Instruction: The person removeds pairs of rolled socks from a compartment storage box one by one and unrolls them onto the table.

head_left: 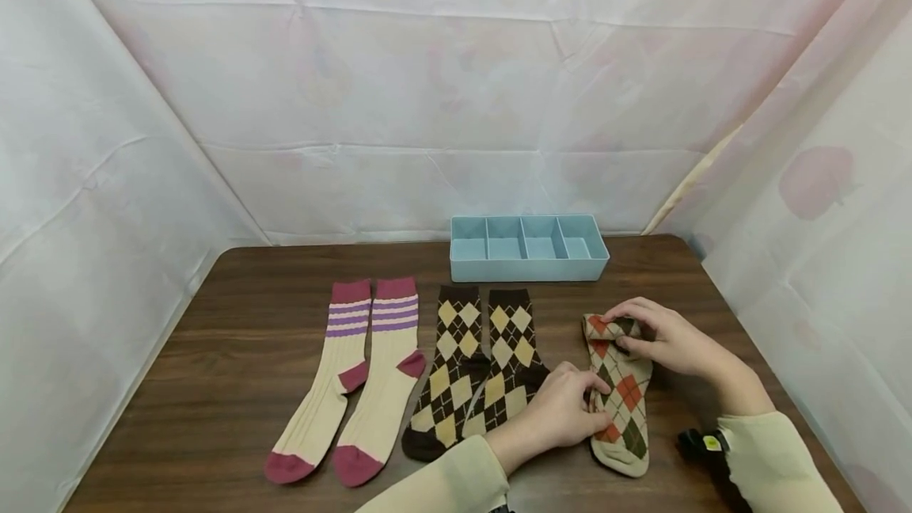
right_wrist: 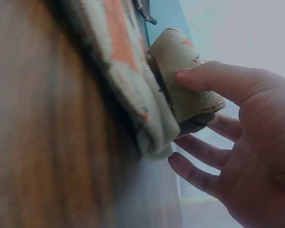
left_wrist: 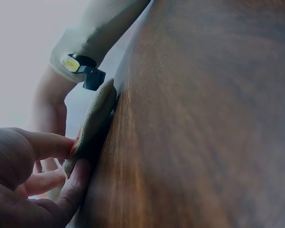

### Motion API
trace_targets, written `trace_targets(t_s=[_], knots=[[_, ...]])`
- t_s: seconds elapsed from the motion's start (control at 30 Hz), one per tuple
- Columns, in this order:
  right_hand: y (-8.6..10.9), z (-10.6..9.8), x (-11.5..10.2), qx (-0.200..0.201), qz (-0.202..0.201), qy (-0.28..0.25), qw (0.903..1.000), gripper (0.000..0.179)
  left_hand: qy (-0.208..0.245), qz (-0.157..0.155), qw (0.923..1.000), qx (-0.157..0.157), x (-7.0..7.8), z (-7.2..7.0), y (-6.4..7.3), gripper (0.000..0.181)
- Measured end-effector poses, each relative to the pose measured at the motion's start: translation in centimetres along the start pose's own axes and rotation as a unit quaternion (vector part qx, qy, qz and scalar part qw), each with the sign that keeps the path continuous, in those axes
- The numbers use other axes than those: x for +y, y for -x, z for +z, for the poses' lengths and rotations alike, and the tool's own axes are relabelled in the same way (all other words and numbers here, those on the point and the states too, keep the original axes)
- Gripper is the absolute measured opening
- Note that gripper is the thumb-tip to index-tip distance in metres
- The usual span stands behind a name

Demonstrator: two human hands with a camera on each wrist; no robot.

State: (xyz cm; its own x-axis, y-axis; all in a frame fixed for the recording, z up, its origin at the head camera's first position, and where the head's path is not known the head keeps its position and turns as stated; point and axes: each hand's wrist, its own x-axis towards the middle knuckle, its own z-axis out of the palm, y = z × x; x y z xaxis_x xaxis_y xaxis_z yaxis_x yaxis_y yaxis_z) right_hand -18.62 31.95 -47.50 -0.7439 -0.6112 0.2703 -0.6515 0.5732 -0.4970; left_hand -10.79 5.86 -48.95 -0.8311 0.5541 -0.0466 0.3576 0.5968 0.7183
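Observation:
A beige argyle sock with orange and green diamonds lies at the right of the table, seemingly stacked on a darker layer at its toe. Its top end is folded over into a thick flap. My right hand holds that flap, thumb on its face and fingers behind it. With thumb and fingertips my left hand pinches the sock's left edge, between heel and toe. In the left wrist view, the pinched edge stands slightly raised from the wood.
Left of this sock lie two brown-and-yellow argyle socks, the nearer one partly under my left forearm. Farther left are two cream socks with maroon toes and purple stripes. A blue four-slot box stands at the table's back edge, before a cloth wall.

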Motion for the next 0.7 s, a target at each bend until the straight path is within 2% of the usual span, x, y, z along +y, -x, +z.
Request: trace_targets(t_s=[0.2, 0.37, 0.57, 0.7], knots=[[-1.4, -0.3, 0.6, 0.002, 0.06, -0.028, 0.9978, 0.03, 0.0, 0.001, 1.0, 0.0, -0.1, 0.3, 0.0, 0.025], [-2.3, 0.0, 1.7, 0.003, 0.103, -0.022, 0.9944, 0.027, 0.007, -0.004, 0.9999, -0.007, 0.1, 0.1, -0.1, 0.025], [-2.4, 0.7, 2.6, 0.01, 0.114, 0.003, 0.9934, 0.02, -0.004, 0.004, 1.0, -0.004, 0.1, 0.2, -0.1, 0.025], [-2.4, 0.9, 2.9, 0.018, 0.099, 0.02, 0.9947, 0.021, 0.004, -0.003, 1.0, -0.005, -0.1, 0.0, -0.1, 0.025]])
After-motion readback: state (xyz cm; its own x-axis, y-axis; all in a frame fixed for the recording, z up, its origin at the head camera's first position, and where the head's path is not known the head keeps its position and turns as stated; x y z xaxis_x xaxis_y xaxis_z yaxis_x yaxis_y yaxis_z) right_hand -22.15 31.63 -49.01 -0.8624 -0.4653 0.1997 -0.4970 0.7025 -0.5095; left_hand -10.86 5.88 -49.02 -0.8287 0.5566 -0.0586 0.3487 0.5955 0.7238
